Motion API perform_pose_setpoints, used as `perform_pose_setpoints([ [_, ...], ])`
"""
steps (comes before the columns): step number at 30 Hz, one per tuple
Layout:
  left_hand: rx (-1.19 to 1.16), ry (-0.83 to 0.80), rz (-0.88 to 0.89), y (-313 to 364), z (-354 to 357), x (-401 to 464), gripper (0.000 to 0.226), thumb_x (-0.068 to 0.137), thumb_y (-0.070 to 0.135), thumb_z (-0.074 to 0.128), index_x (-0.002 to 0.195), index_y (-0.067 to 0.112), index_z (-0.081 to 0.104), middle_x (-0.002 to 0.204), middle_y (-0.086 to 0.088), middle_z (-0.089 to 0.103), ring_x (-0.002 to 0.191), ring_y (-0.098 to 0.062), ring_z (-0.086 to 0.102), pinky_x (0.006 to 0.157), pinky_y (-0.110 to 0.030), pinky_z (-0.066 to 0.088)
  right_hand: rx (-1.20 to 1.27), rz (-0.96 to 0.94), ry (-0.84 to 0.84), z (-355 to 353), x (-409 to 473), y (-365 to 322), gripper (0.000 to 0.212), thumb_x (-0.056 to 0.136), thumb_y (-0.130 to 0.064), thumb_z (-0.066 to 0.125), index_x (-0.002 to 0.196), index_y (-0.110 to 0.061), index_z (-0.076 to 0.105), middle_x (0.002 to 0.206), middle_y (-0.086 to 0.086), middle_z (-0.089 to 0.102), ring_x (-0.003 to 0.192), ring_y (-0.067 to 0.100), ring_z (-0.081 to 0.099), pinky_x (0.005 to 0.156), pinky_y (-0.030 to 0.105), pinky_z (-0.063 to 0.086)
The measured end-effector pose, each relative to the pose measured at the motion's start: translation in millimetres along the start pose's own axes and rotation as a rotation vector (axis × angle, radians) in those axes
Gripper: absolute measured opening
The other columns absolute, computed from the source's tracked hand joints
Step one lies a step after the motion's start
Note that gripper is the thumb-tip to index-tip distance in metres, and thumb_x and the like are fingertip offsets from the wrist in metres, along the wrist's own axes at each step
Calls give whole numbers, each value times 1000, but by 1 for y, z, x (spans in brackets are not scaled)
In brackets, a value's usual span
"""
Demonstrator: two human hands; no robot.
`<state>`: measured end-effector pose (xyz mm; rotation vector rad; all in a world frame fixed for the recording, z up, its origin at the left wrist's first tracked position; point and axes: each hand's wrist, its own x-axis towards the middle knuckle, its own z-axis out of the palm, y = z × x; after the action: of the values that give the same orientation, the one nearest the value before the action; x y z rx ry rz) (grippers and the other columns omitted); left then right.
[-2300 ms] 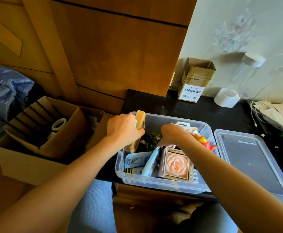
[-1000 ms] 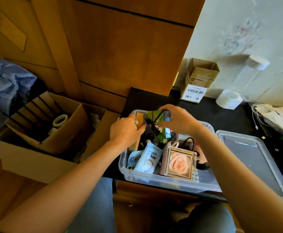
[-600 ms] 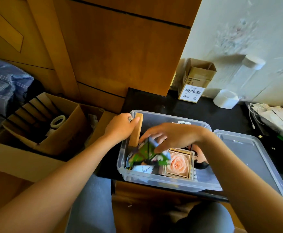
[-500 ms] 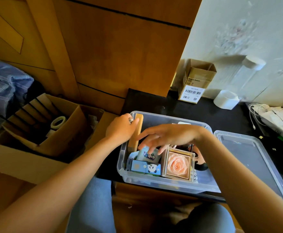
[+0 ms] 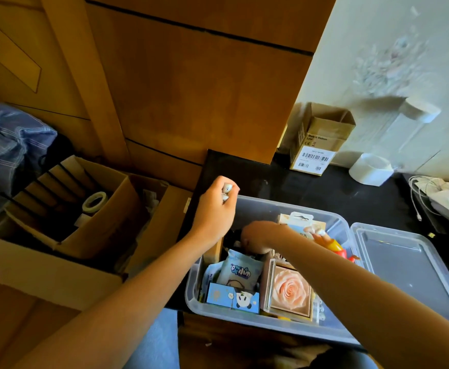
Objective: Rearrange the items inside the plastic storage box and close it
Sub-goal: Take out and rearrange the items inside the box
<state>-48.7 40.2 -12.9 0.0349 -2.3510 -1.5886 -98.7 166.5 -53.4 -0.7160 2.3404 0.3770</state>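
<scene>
Plastic storage box [image 5: 335,227] sat on dark worktop [image 5: 311,187], long axis left-right, lid [image 5: 409,275] off just right of it. Left hand [image 5: 214,209] curled around small whitish object above box's left-far corner. Right hand [image 5: 260,237] reached down among items; grip hidden, could not tell.

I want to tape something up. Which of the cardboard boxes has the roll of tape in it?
The big open cardboard box on the left, beside the plastic storage box: the tape roll lies inside. The small barcode-labelled box by the wall shows none.

Box [image 5: 340,227] front packed w/ items; rear-right corner free.
</scene>
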Motion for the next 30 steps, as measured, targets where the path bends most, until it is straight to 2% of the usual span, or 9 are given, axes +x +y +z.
perform_pose_setpoints([
  [6,-81,-131,-1,-1,10,4,11,97,15,50,95,9,59,74,13,53,67,1,53,59,-6,37,-138,-55,107,-1,12,-1,23,88,-27,60,105,-11,64,95,1,64,77,18,51,67,28,41],
  [12,-91,-131,-28,-6,8,4,12,97,15,50,99,8,60,72,12,53,63,5,54,54,-5,36,-307,-89,6,1,14,-10,32,85,-12,63,116,-7,58,112,7,61,104,26,57,74,32,42],
  [16,-154,-158,-105,-6,6,6,11,97,14,50,97,9,59,65,10,49,50,5,49,47,-5,32,-297,-108,5,3,8,-4,29,87,-16,62,115,-9,59,113,7,61,105,26,58,81,33,44],
  [18,-190,-175,-145,-5,5,8,11,97,15,49,93,12,58,63,7,49,46,1,45,45,-8,31,-200,-100,68,-1,0,1,25,89,-27,60,108,-11,62,106,6,64,97,24,59,77,32,44],
  [21,-242,-156,-204,-3,3,9,12,97,14,49,88,16,56,63,1,50,44,-2,42,42,-13,32,181,-78,225,-11,-20,16,36,86,-47,58,105,-17,65,102,1,64,94,20,58,80,31,46],
  [24,-259,-147,-221,1,2,8,10,99,12,45,101,11,55,67,-2,58,46,-8,49,43,-15,36,503,-140,403,-24,-46,30,25,88,-39,59,98,-18,68,92,-4,64,85,13,59,78,26,46],
  [26,-252,-137,-231,6,3,7,16,100,11,43,114,14,49,77,-2,65,51,-9,59,45,-16,44,749,-186,431,-30,-62,31,14,87,-33,62,89,-21,69,76,-6,64,66,4,59,67,20,49],
  [28,-221,-128,-265,11,6,6,22,100,13,43,121,16,47,90,-3,66,65,-11,66,53,-18,53,853,-198,489,-35,-72,28,8,83,-31,67,83,-23,67,65,-6,63,51,0,55,55,12,45],
  [30,-185,-139,-310,16,8,5,22,100,15,44,121,14,50,96,-4,65,73,-16,68,59,-23,57,905,-174,606,-38,-76,23,11,80,-29,71,79,-21,64,62,-5,64,47,-2,54,49,10,44],
])
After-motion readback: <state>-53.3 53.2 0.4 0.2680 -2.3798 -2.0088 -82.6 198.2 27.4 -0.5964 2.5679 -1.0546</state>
